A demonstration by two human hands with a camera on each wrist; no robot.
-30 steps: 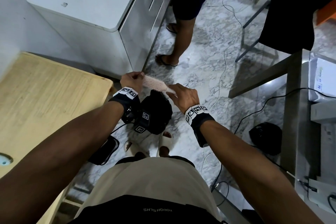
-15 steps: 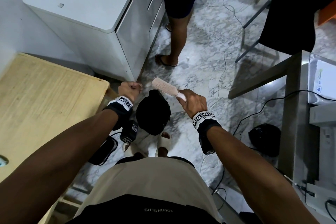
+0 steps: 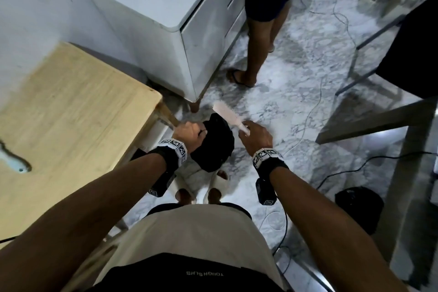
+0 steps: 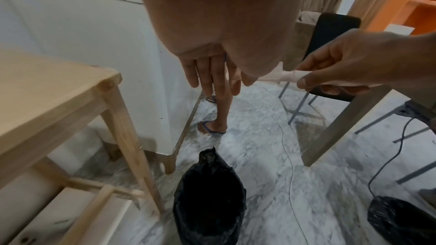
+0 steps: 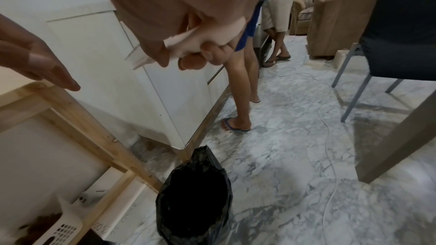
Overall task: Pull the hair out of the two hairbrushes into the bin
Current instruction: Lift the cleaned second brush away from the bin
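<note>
Marble floor [image 3: 296, 83]; right hand [image 3: 257, 136] grips hairbrush [image 3: 227, 114].

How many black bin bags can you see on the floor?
2. One bin bag sits below the hands, by the wooden table leg; the other bag is further right, near the grey table. More may be hidden.

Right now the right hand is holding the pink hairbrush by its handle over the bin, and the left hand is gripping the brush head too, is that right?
Not quite. The right hand does hold the pink hairbrush by its handle above the black-lined bin, but the left hand is off the brush. The left wrist view shows its fingers straight and hanging down over the bin, apart from the brush.
</note>
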